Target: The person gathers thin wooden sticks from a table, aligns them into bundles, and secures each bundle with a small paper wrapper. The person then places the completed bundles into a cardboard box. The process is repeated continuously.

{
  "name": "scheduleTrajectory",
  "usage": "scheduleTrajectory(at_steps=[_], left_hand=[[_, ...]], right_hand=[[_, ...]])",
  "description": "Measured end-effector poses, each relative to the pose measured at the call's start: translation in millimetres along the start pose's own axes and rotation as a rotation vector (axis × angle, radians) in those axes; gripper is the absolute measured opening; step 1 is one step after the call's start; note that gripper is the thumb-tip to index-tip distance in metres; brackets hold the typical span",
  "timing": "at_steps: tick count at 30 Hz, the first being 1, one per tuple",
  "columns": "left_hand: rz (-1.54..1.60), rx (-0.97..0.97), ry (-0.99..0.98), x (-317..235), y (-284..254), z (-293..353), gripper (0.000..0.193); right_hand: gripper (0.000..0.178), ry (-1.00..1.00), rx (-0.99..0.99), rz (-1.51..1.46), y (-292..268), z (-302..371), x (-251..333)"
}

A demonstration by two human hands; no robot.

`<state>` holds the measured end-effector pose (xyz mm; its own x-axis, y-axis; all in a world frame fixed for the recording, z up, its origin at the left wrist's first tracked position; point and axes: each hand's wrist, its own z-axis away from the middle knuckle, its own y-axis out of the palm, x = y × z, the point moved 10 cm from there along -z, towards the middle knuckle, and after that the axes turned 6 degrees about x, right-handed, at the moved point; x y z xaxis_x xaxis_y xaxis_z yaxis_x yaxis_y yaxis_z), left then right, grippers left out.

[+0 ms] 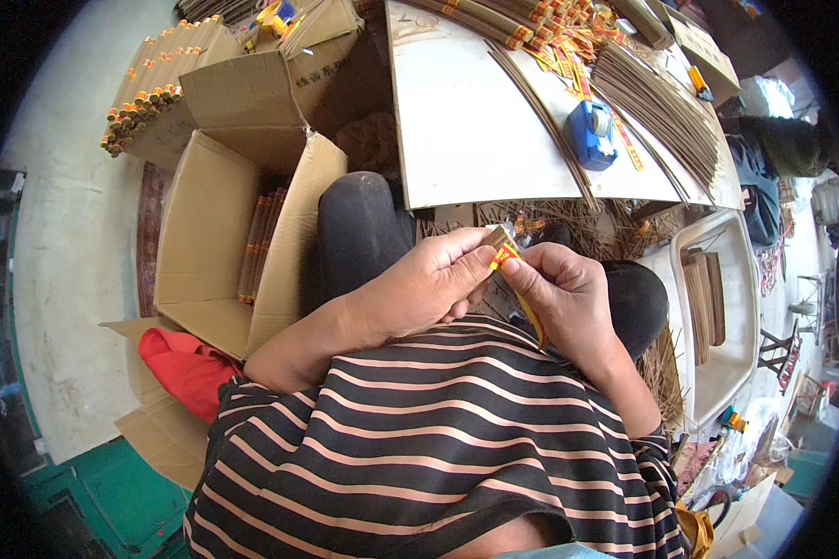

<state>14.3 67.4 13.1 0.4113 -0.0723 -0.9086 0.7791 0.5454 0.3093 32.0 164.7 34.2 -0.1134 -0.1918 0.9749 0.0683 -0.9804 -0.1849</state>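
Above my lap, my left hand (419, 284) is closed around a bundle of thin brown incense sticks (498, 236), whose end pokes out between thumb and fingers. A red and yellow paper label (503, 256) lies across the bundle near that end. My right hand (569, 291) pinches the label against the bundle with its thumb, and a yellow tail of the strip hangs below. Both hands meet at the bundle; most of its length is hidden by the left hand.
Ahead stands a white table (457, 121) with a blue tape dispenser (592, 135), loose incense sticks (657, 112) and label strips (561, 67). An open cardboard box (200, 242) on the left holds labelled bundles (263, 244). To the right is a white tub (738, 307) with sticks (704, 303).
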Motion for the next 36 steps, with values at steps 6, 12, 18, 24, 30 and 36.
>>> scheduleTrajectory(at_steps=[6,12,18,24,30,36], left_hand=[[-0.029,0.029,-0.023,2.6,-1.0,2.1,0.041],[-0.017,0.045,-0.028,4.8,0.2,1.0,0.045],[0.097,0.092,0.044,1.7,3.8,-0.2,0.054],[-0.069,0.050,0.037,5.8,4.5,-4.9,0.056],[-0.073,0.020,-0.001,7.0,2.8,-6.8,0.049],[0.038,0.011,-0.017,6.0,5.3,-5.0,0.038]], right_hand=[[0.025,0.043,0.013,0.025,1.7,-2.6,2.9],[0.025,0.036,0.016,0.041,0.7,-1.7,7.2],[0.026,0.085,0.043,0.057,-2.3,-1.5,3.6],[0.026,0.122,0.054,0.068,-4.8,-0.9,-0.7],[0.026,0.095,0.054,0.080,-6.6,-1.3,-3.2],[0.026,0.088,0.080,0.096,-7.8,-4.1,-9.4]])
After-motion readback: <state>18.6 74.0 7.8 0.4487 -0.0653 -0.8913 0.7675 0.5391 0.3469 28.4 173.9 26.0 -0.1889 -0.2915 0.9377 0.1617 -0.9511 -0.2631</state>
